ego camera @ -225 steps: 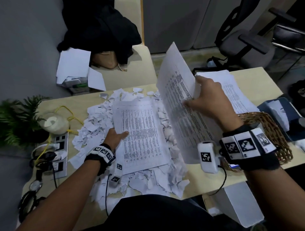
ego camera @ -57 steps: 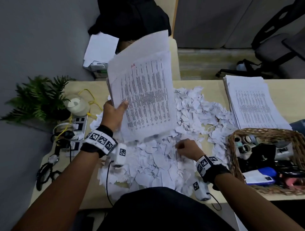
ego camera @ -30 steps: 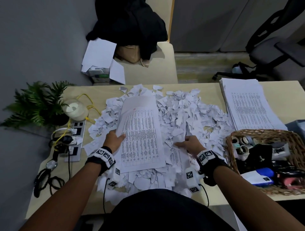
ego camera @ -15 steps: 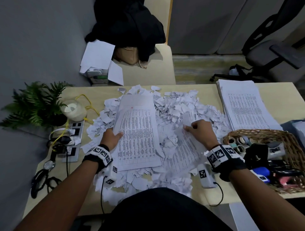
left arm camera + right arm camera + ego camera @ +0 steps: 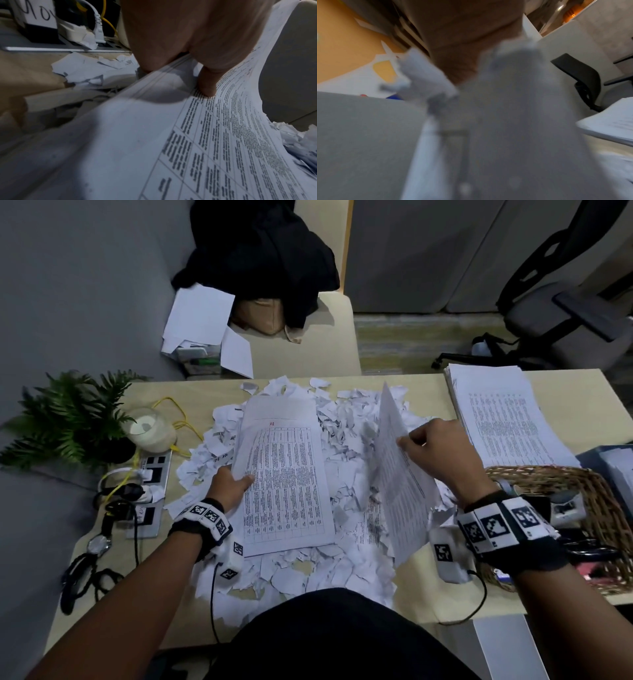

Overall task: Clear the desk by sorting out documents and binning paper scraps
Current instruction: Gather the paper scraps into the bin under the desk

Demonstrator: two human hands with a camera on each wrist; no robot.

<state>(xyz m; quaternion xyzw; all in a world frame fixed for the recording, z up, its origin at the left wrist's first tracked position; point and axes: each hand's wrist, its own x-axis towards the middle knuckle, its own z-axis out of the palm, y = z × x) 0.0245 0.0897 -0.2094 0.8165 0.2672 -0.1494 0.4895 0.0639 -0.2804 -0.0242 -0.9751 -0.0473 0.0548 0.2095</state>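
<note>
Two hands, each on printed documents: the left hand [image 5: 230,487] pinches a thin sheaf [image 5: 284,477] lying on the paper scraps [image 5: 346,436]; the right hand [image 5: 442,457] pinches one raised sheet [image 5: 400,474]. One sorted stack [image 5: 503,419] sits on the counter [image 5: 575,392], right. The right wrist view is blurred.

Dim, flat indoor light with soft shadows. The head view is sharp mid-frame and bowed at its edges. The right wrist view is smeared — the left one stays crisp only on the far print.
</note>
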